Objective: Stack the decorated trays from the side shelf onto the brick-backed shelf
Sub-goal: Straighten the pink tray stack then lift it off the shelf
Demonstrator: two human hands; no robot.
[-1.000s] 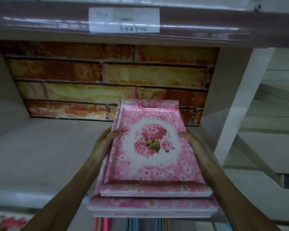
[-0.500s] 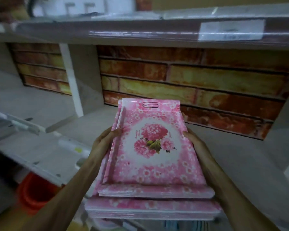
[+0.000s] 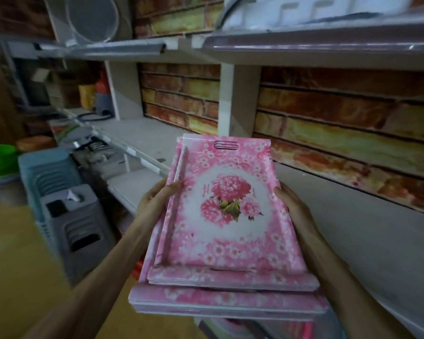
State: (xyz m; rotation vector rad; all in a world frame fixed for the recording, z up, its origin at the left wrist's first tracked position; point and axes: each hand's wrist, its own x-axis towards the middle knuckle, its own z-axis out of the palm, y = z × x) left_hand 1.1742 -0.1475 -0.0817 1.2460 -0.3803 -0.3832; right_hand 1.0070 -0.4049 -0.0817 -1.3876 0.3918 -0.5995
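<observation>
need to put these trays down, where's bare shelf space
Bare shelf board lies right of the pink trays, below the brick backing. Another bare patch lies left of the white divider. Far left is crowded with stools.

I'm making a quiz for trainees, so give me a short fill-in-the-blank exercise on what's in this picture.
1. The left hand and right hand hold a stack of ____ flowered trays.
2. The wall behind the shelf looks like ____.
3. The top tray's far end has a slot-shaped ____.

Missing words: pink; brick; handle
</observation>
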